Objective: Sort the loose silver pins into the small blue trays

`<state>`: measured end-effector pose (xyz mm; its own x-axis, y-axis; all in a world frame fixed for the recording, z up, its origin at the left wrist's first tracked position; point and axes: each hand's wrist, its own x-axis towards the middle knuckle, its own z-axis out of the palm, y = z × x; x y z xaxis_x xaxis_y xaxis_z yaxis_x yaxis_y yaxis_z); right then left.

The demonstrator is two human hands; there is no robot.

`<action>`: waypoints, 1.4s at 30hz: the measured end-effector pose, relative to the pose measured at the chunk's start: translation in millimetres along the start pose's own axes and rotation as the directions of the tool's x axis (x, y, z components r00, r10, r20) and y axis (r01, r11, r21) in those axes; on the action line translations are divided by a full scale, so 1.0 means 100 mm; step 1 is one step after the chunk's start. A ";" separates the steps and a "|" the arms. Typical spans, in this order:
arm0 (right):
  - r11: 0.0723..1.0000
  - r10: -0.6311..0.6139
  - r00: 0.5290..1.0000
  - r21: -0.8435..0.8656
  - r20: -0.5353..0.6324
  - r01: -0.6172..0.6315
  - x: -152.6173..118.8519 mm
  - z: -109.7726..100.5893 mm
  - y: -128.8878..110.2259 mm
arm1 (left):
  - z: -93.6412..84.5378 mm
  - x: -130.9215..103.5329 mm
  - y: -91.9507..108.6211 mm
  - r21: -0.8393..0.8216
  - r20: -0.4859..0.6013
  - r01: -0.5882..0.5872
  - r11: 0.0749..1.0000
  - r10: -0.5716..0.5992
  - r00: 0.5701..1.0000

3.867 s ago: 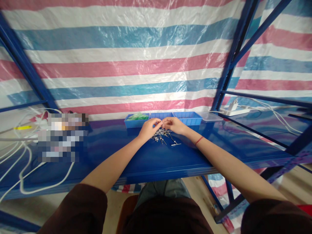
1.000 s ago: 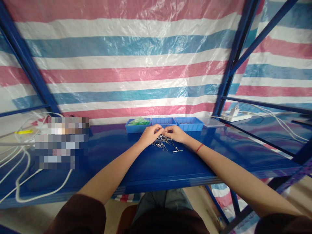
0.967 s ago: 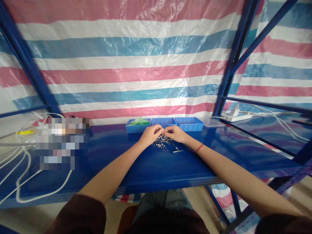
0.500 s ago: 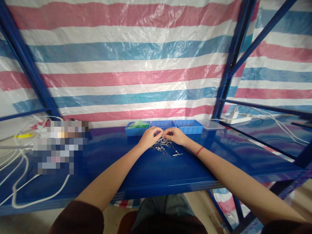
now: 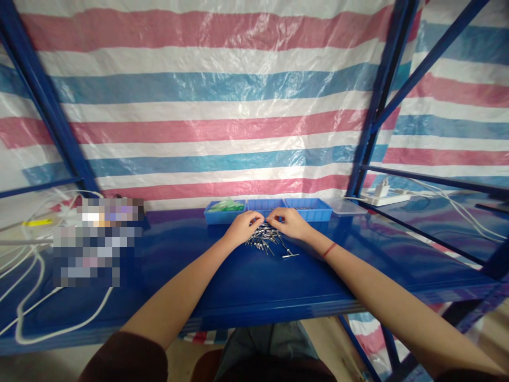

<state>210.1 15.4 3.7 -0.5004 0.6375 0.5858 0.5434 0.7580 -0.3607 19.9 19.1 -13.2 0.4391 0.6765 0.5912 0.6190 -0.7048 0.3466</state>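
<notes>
Above a pile of small shiny metal pins (image 5: 262, 240), my left hand (image 5: 243, 227) and my right hand (image 5: 291, 223) face each other, fingertips nearly meeting. Thumb and fingers are pinched together on each hand. Whatever they hold is too small to make out. At the pile's near right, a T-shaped metal piece (image 5: 291, 255) lies on the blue tabletop (image 5: 222, 281). Just behind the hands stand three blue bins in a row: the left bin (image 5: 217, 218) holds green and clear material, the middle bin (image 5: 264, 203) is partly hidden, and the right bin (image 5: 318, 213) holds thin metal pieces.
A clear plastic lid (image 5: 350, 207) lies right of the bins. White cables (image 5: 59, 334) and a blurred-out heap (image 5: 95, 244) occupy the left side. A white power strip (image 5: 385, 198) is at the back right. Blue metal posts (image 5: 368, 122) frame the table before a striped sheet (image 5: 222, 127).
My fingertips have drawn slightly apart; the right hand has shifted a little to the right. The pile and bins look the same, with a slight camera shift.
</notes>
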 end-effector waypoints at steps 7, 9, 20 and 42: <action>0.952 0.167 0.934 -0.194 -0.315 -0.235 0.02 -0.22 0.28 | -0.02 -0.05 -0.04 0.138 0.097 -0.008 0.990 -0.006 0.995; 0.890 0.235 0.891 -0.283 -0.389 -0.358 -0.01 -0.31 0.44 | -0.04 -0.06 -0.03 0.189 0.146 -0.021 0.982 -0.007 0.989; 0.848 0.174 0.923 -0.424 -0.343 -0.318 -0.02 -0.26 0.51 | -0.08 -0.06 0.07 0.344 0.230 -0.018 0.939 -0.065 0.971; 0.969 0.134 0.985 0.192 0.111 -0.154 -0.01 0.10 0.05 | 0.08 0.02 0.06 -0.425 0.018 0.236 0.874 -0.252 0.967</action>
<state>206.3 19.6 -6.0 -0.4943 0.7449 0.4480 0.4739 0.6630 -0.5794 29.9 17.6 -15.5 0.2805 0.8362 0.4713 0.3682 -0.5472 0.7517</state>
